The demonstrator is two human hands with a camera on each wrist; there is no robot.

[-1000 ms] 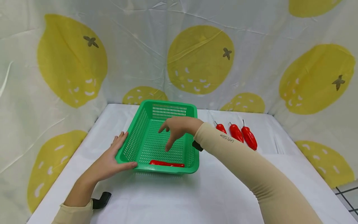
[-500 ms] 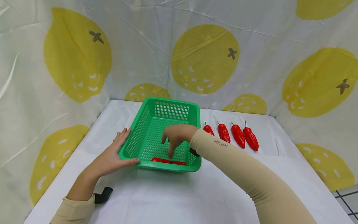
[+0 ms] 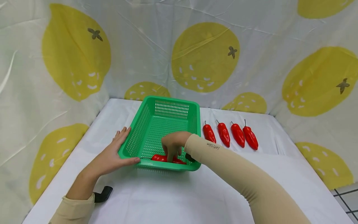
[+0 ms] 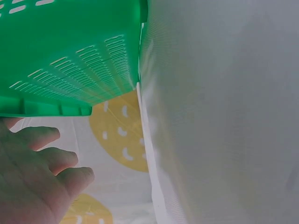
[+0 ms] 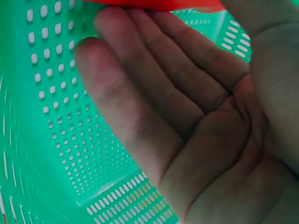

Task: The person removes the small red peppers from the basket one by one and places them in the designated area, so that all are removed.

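Observation:
A green plastic basket (image 3: 167, 124) with perforated walls stands on the white table. My left hand (image 3: 113, 157) rests at its near left corner, the thumb along the front rim and the fingers against the left side; the left wrist view shows the fingers straight beside the rim. Inside the basket, my right hand (image 3: 172, 143) reaches down over a red pepper (image 3: 158, 158) lying along the front wall. Thumb and fingers straddle the pepper's middle and pinch it. From the right wrist, only a red strip of that pepper (image 5: 159, 3) shows at the fingertips.
Several red peppers (image 3: 223, 134) lie in a row to the right of the basket, stems pointing away. Behind and at the sides hangs a white curtain (image 3: 151, 46) with lemon prints. The white cloth (image 3: 156, 199) covers the table in front.
My right hand has gone down towards the basket's front and now pinches the red pepper there. The row of peppers is less covered by the right arm. The left hand stays at the corner.

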